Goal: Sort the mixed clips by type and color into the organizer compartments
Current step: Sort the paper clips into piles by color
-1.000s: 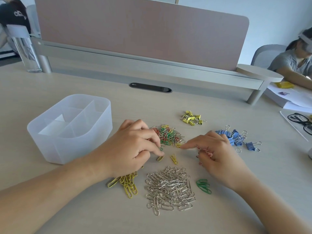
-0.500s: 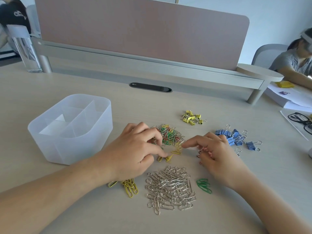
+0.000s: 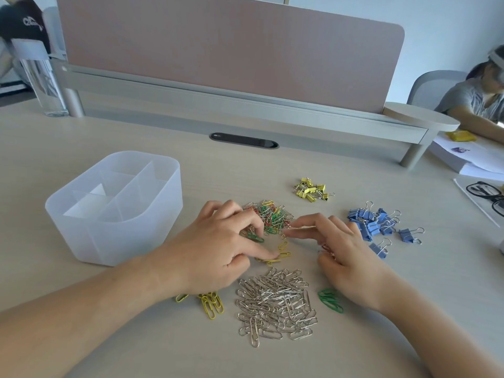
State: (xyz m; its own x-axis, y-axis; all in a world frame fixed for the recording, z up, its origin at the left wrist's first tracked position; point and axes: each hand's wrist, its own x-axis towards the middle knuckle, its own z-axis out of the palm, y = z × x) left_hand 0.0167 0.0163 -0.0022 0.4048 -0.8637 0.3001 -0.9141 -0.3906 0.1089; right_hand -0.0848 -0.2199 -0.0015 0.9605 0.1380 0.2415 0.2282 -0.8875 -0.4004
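Note:
A translucent white organizer (image 3: 163,170) with bare compartments stands at the left. My left hand (image 3: 215,249) rests bent fingers on the mixed coloured paper clips (image 3: 272,219); a green clip (image 3: 255,238) lies under its fingertips. Its thumb touches loose yellow clips (image 3: 282,251). My right hand (image 3: 346,257) points its index finger at the pile's right edge and holds red clips (image 3: 326,248) in its curled fingers. Sorted heaps lie nearby: silver clips (image 3: 275,304), yellow paper clips (image 3: 211,302), green clips (image 3: 330,300), yellow binder clips (image 3: 311,189), blue binder clips (image 3: 373,223).
A pink divider panel (image 3: 229,50) on a grey shelf closes the back of the desk. A clear bottle (image 3: 41,77) stands far left. Glasses (image 3: 485,192) and papers (image 3: 469,159) lie at the right, where another person (image 3: 474,105) sits.
My left hand has shifted right and forward into the mixed pile, and a green clip now shows under its fingers. The loose yellow clips lie by its thumb. The right hand barely moved.

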